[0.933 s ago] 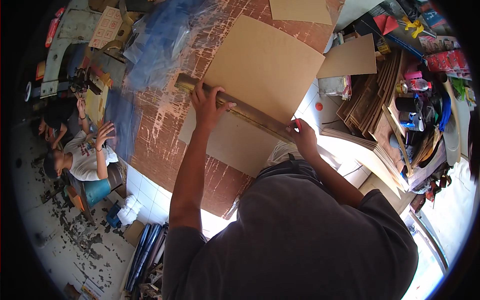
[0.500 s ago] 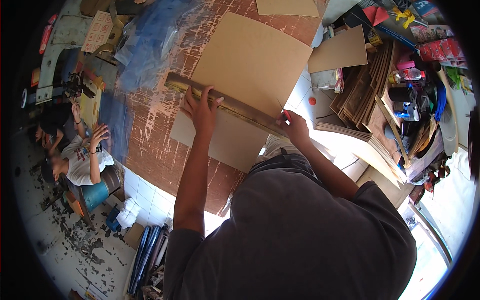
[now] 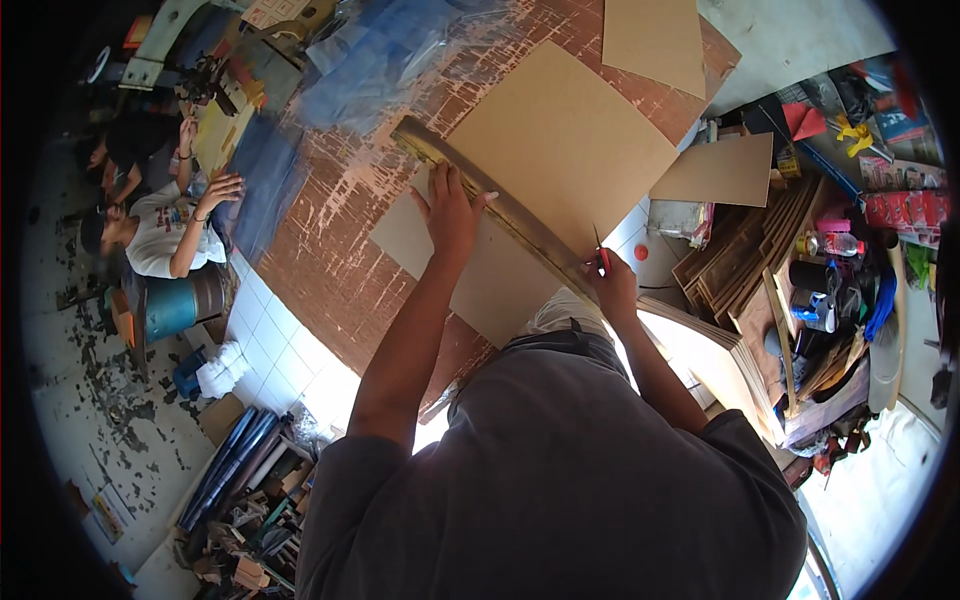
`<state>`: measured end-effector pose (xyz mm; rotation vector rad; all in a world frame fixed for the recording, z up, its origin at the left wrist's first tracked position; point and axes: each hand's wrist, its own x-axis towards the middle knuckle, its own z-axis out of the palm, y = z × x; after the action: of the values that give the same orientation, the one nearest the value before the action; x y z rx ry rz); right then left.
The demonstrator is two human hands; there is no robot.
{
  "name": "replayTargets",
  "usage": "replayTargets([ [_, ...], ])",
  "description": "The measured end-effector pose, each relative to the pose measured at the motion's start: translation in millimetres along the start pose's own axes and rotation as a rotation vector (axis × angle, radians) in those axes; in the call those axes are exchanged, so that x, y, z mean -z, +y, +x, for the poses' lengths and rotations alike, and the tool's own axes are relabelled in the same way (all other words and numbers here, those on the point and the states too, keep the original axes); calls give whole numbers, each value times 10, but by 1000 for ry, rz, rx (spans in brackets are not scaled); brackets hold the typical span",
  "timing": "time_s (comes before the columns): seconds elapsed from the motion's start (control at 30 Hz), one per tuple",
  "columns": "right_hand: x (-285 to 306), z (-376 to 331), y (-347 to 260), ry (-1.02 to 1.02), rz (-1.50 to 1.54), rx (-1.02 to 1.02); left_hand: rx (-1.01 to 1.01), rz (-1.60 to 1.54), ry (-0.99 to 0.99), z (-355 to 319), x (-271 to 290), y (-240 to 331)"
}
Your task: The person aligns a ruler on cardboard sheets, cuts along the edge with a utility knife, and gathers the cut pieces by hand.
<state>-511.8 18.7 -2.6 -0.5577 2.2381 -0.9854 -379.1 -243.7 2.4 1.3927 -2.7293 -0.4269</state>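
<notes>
A long brown bar [image 3: 500, 205], a straightedge with a worn yellowish edge, lies diagonally across a large sheet of tan board [image 3: 570, 140] on the table. My left hand [image 3: 455, 215] rests on the bar with fingers spread, pressing it from above and holding nothing. Near the bar's lower right end, my right hand [image 3: 615, 285] is closed around a slim red tool [image 3: 602, 262] with a thin dark point sticking up; its exact kind is too small to tell. Greyer board [image 3: 490, 290] shows on the near side of the bar.
The scratched brown table [image 3: 320, 250] carries blue plastic sheeting [image 3: 380, 60] and another board [image 3: 655, 45]. Stacked board sheets [image 3: 750, 250] and a cluttered shelf stand at the right. On the left, a person [image 3: 170, 235] sits with raised hands; rolls [image 3: 235, 465] lie at lower left.
My view has turned, so the table and bar appear more steeply slanted. Both hands stay at the bar, the left one still pressing and the right one still gripping the red tool.
</notes>
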Motion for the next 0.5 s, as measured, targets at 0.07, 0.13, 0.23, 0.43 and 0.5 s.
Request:
replayTargets([
  [0.07,14,0,-61,-20,-26,-12,-14,59,11,-12,-48,-50],
  [0.13,24,3,-97,-33,-58,-31,-34,110,17,0,-107,-99],
  [0.23,-18,52,26,-34,-27,-15,-44,162,-54,28,-85,-138],
  [0.43,-82,1,59,-11,107,12,-14,225,-350,46,238,68],
  [0.5,-72,28,92,-31,140,10,-7,162,-330,40,164,27],
])
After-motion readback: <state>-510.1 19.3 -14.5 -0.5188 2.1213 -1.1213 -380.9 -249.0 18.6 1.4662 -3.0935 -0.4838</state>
